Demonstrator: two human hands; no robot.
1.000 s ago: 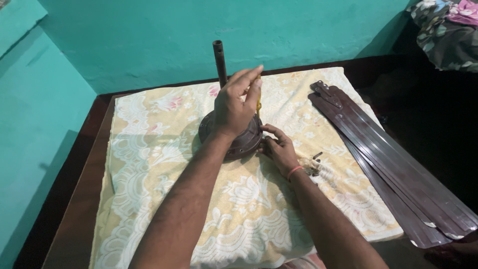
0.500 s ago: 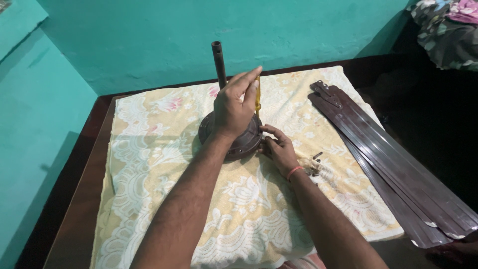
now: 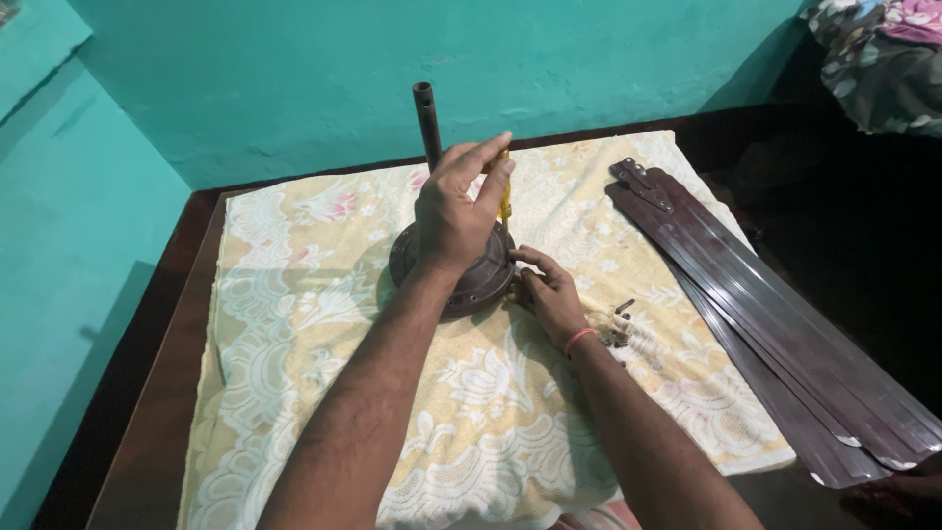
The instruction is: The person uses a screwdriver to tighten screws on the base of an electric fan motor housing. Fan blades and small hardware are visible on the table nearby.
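The left hand (image 3: 453,218) is raised above a round, dark brown metal fan motor housing (image 3: 453,267), its fingers curled around the yellow handle of a slim screwdriver (image 3: 505,199) held upright, thumb and fingers closing on the handle near its top. The screwdriver's tip points down to the housing's right rim; the exact contact point is hidden behind the hand, so it probably sits on a screw there, though that cannot be confirmed. The right hand (image 3: 551,291) rests low on the cloth just beside the housing, fingers bent and pressed against its right edge, with a thin orange band (image 3: 580,338) around the wrist.

The housing sits near the middle of a cream and yellow floral lace cloth (image 3: 294,344) spread over a dark wooden table (image 3: 147,442). A dark metal rod (image 3: 427,123) stands upright from the housing's centre. A small heap of pale fittings and dark screws (image 3: 616,322) lies on the cloth just beside the right wrist. Well to the right, a stack of long, glossy brown fan blades (image 3: 775,334) lies diagonally across the table's edge. A teal painted wall (image 3: 294,88) stands behind.
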